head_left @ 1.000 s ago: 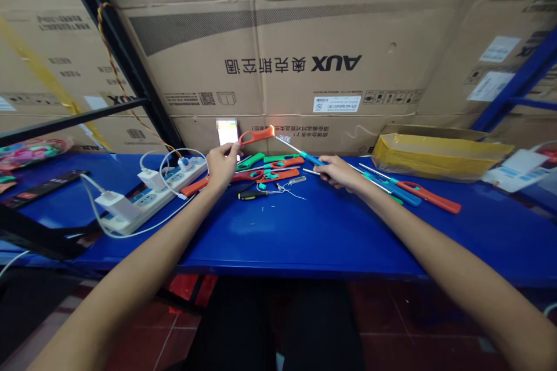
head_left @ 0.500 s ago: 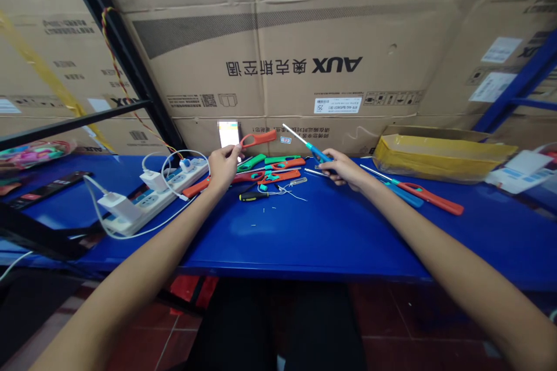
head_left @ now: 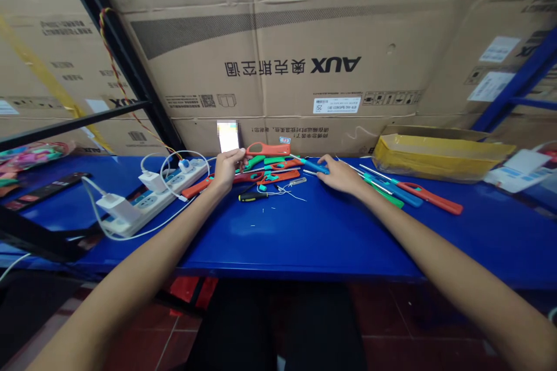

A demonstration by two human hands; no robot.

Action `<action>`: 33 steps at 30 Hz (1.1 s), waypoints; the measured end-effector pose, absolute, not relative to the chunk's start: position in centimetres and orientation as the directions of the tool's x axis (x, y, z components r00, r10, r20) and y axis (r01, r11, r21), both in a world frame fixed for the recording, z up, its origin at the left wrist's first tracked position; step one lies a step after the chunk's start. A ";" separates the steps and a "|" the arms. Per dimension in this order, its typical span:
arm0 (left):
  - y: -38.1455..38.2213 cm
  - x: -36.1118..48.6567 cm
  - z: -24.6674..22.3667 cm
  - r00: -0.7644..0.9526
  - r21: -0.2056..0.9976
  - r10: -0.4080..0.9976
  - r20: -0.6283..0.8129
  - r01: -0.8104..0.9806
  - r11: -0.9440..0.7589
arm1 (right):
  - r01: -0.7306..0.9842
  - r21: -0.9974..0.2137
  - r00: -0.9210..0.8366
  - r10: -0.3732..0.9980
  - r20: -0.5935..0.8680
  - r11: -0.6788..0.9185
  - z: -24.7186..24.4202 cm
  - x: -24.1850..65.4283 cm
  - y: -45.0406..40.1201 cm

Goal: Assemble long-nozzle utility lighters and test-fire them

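Note:
My left hand (head_left: pixel 229 167) is closed on the end of an orange lighter handle (head_left: pixel 274 150), raised above a pile of orange and green lighters (head_left: pixel 278 175). My right hand (head_left: pixel 337 173) has its fingers round a blue lighter (head_left: pixel 316 167) low over the table, its metal tube pointing left toward the orange handle. Just right of that hand lie a green lighter (head_left: pixel 394 199), a blue lighter (head_left: pixel 408 195) and an orange lighter (head_left: pixel 439 199). In front of the pile rests a black and yellow screwdriver (head_left: pixel 253 196), near some thin white wire.
A white power strip (head_left: pixel 161 196) with chargers and cables is at the left. A lit phone (head_left: pixel 228 137) stands behind my left hand. At the back right is a yellow-taped carton (head_left: pixel 439 156). Cardboard boxes (head_left: pixel 282 29) rise behind the blue table (head_left: pixel 304 237).
My right hand has lowered with the blue lighter, whose tube now lies lower. The orange handle has shifted right and down. A green lighter now shows right of my right hand.

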State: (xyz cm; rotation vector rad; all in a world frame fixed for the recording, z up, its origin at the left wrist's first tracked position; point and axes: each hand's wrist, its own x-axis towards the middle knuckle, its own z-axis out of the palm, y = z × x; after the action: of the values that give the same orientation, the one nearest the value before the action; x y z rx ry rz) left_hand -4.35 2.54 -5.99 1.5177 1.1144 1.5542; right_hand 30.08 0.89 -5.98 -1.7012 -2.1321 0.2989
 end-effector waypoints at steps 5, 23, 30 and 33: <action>2.6 -4.2 -6.0 -0.034 0.923 0.923 0.383 0.034 -0.382 | 0.904 -0.277 -0.285 0.943 0.175 0.325 -6.3 29.9 0.5; 1.2 -2.8 -5.8 0.179 0.890 0.890 0.418 0.112 -0.441 | 0.318 -0.862 -0.336 0.897 0.287 0.395 -5.6 26.5 -0.8; 1.0 -2.8 -5.7 0.186 0.869 0.879 0.439 0.160 -0.468 | 0.291 -0.897 -0.374 0.902 0.214 0.333 -5.2 27.7 -0.1; 1.3 -3.1 -5.7 0.132 0.881 0.889 0.438 0.135 -0.454 | 0.253 -0.910 -0.345 0.910 0.232 0.328 -5.2 28.2 0.3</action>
State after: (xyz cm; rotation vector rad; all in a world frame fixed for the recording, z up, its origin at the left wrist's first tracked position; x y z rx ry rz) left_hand -3.12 1.31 -5.70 1.7190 0.9967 1.3825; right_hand 28.20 0.26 -5.21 -1.0354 -1.7958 1.0379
